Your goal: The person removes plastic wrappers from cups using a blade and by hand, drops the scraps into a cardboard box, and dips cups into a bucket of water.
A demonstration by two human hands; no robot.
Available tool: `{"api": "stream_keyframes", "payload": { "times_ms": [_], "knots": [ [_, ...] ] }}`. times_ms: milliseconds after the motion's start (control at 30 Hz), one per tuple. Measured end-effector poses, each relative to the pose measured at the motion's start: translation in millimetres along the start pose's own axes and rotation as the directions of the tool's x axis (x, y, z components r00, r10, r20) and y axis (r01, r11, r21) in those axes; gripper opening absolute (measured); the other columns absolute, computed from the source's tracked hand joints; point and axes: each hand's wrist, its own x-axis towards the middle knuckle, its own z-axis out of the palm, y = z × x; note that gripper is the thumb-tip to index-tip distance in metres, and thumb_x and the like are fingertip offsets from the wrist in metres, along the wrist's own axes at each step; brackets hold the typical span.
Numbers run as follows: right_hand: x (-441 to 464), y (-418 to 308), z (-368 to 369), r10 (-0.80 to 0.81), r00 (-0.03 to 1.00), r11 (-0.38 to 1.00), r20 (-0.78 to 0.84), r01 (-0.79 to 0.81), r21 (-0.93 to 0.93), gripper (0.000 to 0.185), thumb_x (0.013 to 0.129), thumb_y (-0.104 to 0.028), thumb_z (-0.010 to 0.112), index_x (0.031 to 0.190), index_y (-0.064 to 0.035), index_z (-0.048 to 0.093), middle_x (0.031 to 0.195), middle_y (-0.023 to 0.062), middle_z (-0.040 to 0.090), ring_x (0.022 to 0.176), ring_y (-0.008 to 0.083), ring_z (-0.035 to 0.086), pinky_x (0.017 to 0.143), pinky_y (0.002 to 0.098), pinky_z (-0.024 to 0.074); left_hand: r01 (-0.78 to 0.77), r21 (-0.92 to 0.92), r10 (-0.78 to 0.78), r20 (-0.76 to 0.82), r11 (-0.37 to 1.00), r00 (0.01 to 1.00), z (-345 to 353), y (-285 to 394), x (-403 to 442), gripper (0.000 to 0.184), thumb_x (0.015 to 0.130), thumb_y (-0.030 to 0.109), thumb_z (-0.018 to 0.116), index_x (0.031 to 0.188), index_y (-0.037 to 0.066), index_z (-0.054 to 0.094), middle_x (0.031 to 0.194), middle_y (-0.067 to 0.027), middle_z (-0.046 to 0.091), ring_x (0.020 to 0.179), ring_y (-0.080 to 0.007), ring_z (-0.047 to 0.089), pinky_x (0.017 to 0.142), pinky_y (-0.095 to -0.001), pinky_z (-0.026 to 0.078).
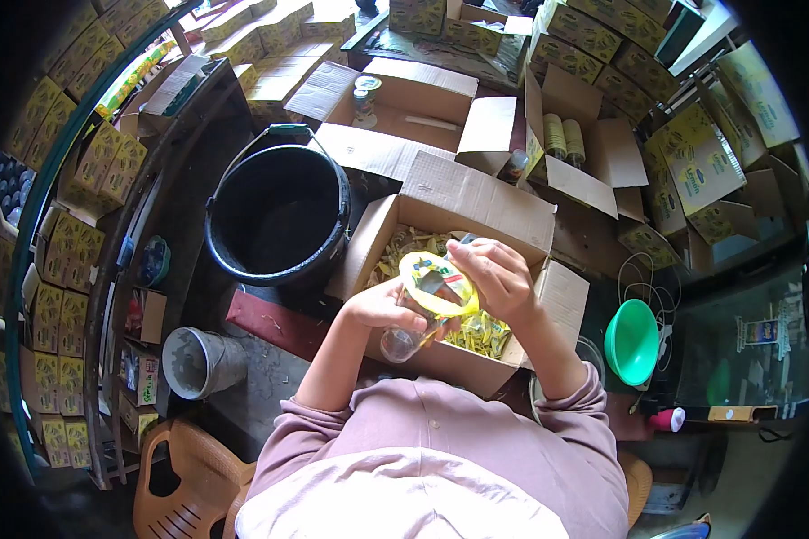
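My left hand (pixel 382 308) is closed around a clear plastic jar (pixel 399 345), tilted with its rounded end toward me. A yellow printed plastic sleeve (pixel 466 303) forms an open ring at the jar's far end; how far it covers the jar is hidden by my fingers. My right hand (pixel 494 276) is closed at the ring's right edge, pinching the sleeve. A small dark piece (pixel 466 240) shows by its fingertips, too small to name. Beneath both hands stands an open cardboard box (pixel 476 199) holding many yellow printed plastic pieces (pixel 481 335).
A large black bucket (pixel 279 211) stands to the left, with a grey bucket (pixel 198 363) nearer. Open cartons (pixel 395 148) lie beyond, one containing jars (pixel 364 106). At right is a green bowl (pixel 632 341). Stacked yellow cartons (pixel 61 314) line the left shelf.
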Motion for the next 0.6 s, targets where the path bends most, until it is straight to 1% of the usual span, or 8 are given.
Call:
{"api": "stream_keyframes", "payload": {
  "times_ms": [67,167,200,300,333,467,567,600],
  "knots": [
    [1,0,0,-0.010,1.000,1.000,-0.021,0.009,-0.011,0.045,0.065,-0.003,0.064,0.109,0.0032,0.058,0.076,0.0068,0.061,0.067,0.0167,0.059,0.062,0.0305,0.0507,-0.012,-0.085,0.018,0.075,0.996,0.997,-4,-3,2,0.061,0.070,0.021,0.072,0.119,0.001,0.042,0.096,-0.0139,0.059,0.075,-0.0188,0.060,0.064,-0.0303,0.051],
    [-2,2,-2,0.019,0.999,0.999,-0.037,-0.020,-0.037,0.045,0.064,-0.001,0.064,0.108,0.0032,0.058,0.076,0.0064,0.061,0.067,0.0162,0.059,0.060,0.0296,0.0502,-0.006,0.002,0.006,-0.059,1.000,0.998,-8,-6,0,0.066,0.070,0.020,0.072,0.124,0.002,0.037,0.099,-0.0138,0.058,0.077,-0.0184,0.060,0.064,-0.0305,0.052],
    [-1,2,-3,0.027,0.999,0.999,-0.032,-0.028,-0.038,0.045,0.064,0.001,0.064,0.108,0.0028,0.058,0.078,0.0062,0.062,0.066,0.0158,0.058,0.060,0.0294,0.0500,-0.011,-0.004,0.011,-0.095,1.000,0.995,-8,-3,-2,0.070,0.072,0.018,0.070,0.128,0.003,0.031,0.110,-0.0133,0.052,0.092,-0.0188,0.057,0.075,-0.0320,0.050],
    [-5,4,-4,0.040,0.999,0.996,-0.018,-0.041,-0.074,0.047,0.063,0.002,0.064,0.109,0.0027,0.057,0.075,0.0052,0.060,0.064,0.0151,0.057,0.059,0.0292,0.0495,-0.067,0.303,0.161,-0.296,0.951,0.942,6,6,-3,0.069,0.073,0.015,0.067,0.130,0.003,0.030,0.120,-0.0122,0.045,0.110,-0.0192,0.047,0.090,-0.0334,0.042],
    [-5,5,-5,0.032,0.999,0.993,-0.020,-0.034,-0.112,0.047,0.064,0.001,0.063,0.110,0.0028,0.056,0.075,0.0049,0.059,0.063,0.0149,0.056,0.058,0.0290,0.0493,-0.018,0.344,0.139,-0.333,0.939,0.932,8,12,-4,0.067,0.074,0.014,0.064,0.131,0.002,0.029,0.123,-0.0117,0.042,0.119,-0.0184,0.039,0.098,-0.0328,0.034],
    [-9,11,-5,0.032,0.999,0.983,0.029,-0.026,-0.183,0.049,0.066,-0.003,0.062,0.114,0.0029,0.054,0.071,0.0035,0.057,0.062,0.0142,0.055,0.059,0.0282,0.0489,-0.027,0.582,0.324,-0.413,0.813,0.851,22,11,5,0.061,0.072,0.015,0.065,0.123,-0.001,0.037,0.116,-0.0120,0.048,0.111,-0.0180,0.047,0.094,-0.0328,0.038],
    [-8,9,-5,0.022,0.998,0.982,0.062,-0.010,-0.189,0.051,0.066,-0.005,0.061,0.116,0.0027,0.053,0.070,0.0023,0.056,0.063,0.0135,0.055,0.061,0.0275,0.0490,0.043,0.881,0.532,-0.322,0.471,0.783,27,2,11,0.062,0.067,0.015,0.070,0.118,-0.002,0.041,0.107,-0.0116,0.054,0.100,-0.0184,0.054,0.089,-0.0318,0.042],
    [-7,7,-6,0.014,0.998,0.981,0.065,-0.002,-0.193,0.052,0.066,-0.005,0.062,0.117,0.0026,0.053,0.070,0.0019,0.056,0.063,0.0132,0.055,0.061,0.0273,0.0491,0.104,0.835,0.502,-0.418,0.540,0.757,29,0,14,0.063,0.062,0.014,0.074,0.115,-0.002,0.044,0.098,-0.0108,0.058,0.093,-0.0175,0.057,0.085,-0.0303,0.044]
  ]
}}
